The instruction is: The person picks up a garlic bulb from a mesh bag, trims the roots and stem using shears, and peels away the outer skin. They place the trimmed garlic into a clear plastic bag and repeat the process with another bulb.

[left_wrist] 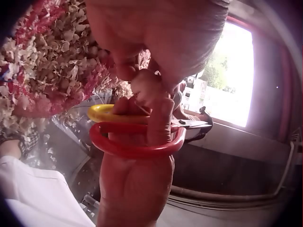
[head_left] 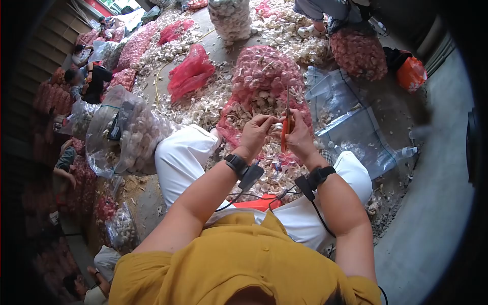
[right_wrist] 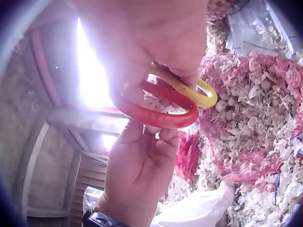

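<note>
My right hand point(head_left: 301, 138) holds a pair of scissors point(head_left: 284, 136), its fingers through the handles; one loop is red and the other yellow, and the blades point away from me in the head view. My left hand point(head_left: 255, 133) is close beside them, thumb and fingers pinching a small pale garlic bulb point(left_wrist: 146, 86), partly hidden by the fingers. Both hands meet over an open pink mesh sack point(head_left: 267, 71) of garlic bulbs. In the right wrist view, the left hand point(right_wrist: 142, 163) reaches up to the red loop from below.
Garlic skins point(head_left: 203, 109) litter the floor. An empty pink mesh bag point(head_left: 190, 72) lies ahead on the left, and a clear plastic sack point(head_left: 134, 134) of garlic stands beside my left knee. Clear plastic sheeting point(head_left: 351, 119) spreads at the right. Other people sit among sacks at the left.
</note>
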`<state>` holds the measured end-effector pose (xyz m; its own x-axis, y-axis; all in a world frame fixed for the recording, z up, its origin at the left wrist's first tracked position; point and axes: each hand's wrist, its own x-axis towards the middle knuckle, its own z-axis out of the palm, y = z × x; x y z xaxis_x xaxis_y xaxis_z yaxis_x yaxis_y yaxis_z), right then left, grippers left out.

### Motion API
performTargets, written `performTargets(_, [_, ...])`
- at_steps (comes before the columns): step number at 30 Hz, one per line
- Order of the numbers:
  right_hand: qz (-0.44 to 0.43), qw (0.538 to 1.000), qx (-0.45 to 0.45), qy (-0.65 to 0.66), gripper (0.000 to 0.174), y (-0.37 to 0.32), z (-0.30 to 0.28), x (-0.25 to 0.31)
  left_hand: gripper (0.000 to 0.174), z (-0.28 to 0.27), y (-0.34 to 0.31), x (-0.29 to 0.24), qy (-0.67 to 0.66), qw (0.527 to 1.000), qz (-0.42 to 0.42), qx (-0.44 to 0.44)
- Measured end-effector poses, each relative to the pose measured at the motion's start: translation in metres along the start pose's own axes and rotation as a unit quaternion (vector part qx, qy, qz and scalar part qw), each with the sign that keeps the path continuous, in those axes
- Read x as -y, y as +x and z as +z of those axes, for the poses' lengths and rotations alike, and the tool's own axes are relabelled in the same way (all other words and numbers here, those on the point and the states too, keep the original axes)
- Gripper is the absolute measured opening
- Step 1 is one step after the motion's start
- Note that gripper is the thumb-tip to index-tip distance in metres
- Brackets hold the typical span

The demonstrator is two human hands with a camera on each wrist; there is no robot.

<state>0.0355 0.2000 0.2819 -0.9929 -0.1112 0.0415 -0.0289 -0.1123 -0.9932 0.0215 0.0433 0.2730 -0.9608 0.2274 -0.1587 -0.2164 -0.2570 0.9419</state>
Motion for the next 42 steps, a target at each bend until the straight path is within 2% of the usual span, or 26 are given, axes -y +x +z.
performTargets(2, [-0.018,0.999,-0.001,-0.027,0.049,0.000,0.002,-0.003,0.023,0.004,-0.001,-0.002,0.037,0.999,0.010,-0.026])
performTargets(4, [-0.014,0.986,-0.030,0.163,0.046,0.004,0.004,-0.004,0.027,0.006,-0.001,-0.005,-0.115,0.991,-0.002,-0.073])
performTargets(5, [-0.014,0.986,-0.030,0.163,0.046,0.004,0.004,-0.003,0.027,0.008,-0.002,-0.006,-0.115,0.991,-0.002,-0.073])
performTargets(7, [0.054,0.984,-0.061,0.160,0.042,0.004,-0.001,0.002,0.032,0.014,-0.004,-0.012,-0.089,0.995,-0.036,0.024])
performTargets(8, [0.038,0.992,-0.060,0.104,0.040,0.006,-0.005,-0.008,0.032,0.014,-0.005,-0.011,-0.089,0.995,-0.036,0.024])
performTargets(10, [0.048,0.989,-0.053,0.131,0.040,0.005,-0.005,-0.003,0.037,0.014,-0.008,-0.009,0.046,0.996,-0.009,0.080])
performTargets(16, [0.048,0.986,-0.048,0.151,0.038,0.004,-0.005,-0.008,0.036,0.009,-0.007,-0.025,0.103,0.989,-0.012,0.102])
performTargets(20, [0.041,0.979,-0.031,0.196,0.039,0.001,-0.006,0.001,0.034,0.008,-0.007,-0.028,0.072,0.990,0.009,0.119])
performTargets(22, [0.047,0.977,-0.027,0.205,0.040,0.001,-0.007,0.000,0.033,0.006,-0.007,-0.032,0.040,0.987,-0.005,0.157])
performTargets(25, [0.051,0.976,-0.020,0.210,0.041,0.001,-0.009,-0.003,0.032,0.003,-0.005,-0.034,0.017,0.986,-0.039,0.163])
performTargets(29, [0.055,0.982,-0.014,0.178,0.042,0.001,-0.009,-0.002,0.031,0.004,-0.007,-0.032,0.007,0.989,-0.039,0.143])
performTargets(30, [0.054,0.983,-0.011,0.178,0.042,0.002,-0.008,-0.003,0.030,0.005,-0.007,-0.031,0.031,0.991,-0.017,0.131])
performTargets(33, [0.024,0.975,0.008,0.219,0.046,0.003,-0.003,-0.005,0.024,0.010,-0.005,-0.029,0.035,0.993,0.023,0.107])
performTargets(35, [-0.025,0.985,0.011,0.173,0.051,0.002,0.002,0.001,0.019,0.009,-0.002,-0.029,-0.008,0.996,0.006,0.086])
performTargets(37, [-0.004,0.982,0.013,0.189,0.051,0.002,0.000,0.006,0.016,0.011,0.001,-0.024,-0.017,0.996,0.025,0.086])
performTargets(39, [0.038,0.996,0.002,0.083,0.047,0.002,-0.004,-0.001,0.015,0.011,0.000,-0.025,0.012,0.997,-0.028,0.064])
performTargets(40, [0.040,0.996,0.003,0.084,0.047,0.000,-0.003,0.000,0.015,0.014,-0.002,-0.030,0.029,0.998,-0.038,0.051])
performTargets(42, [0.065,0.982,0.016,0.175,0.044,-0.003,-0.003,0.008,0.015,0.008,0.000,-0.038,0.072,0.994,-0.063,0.047])
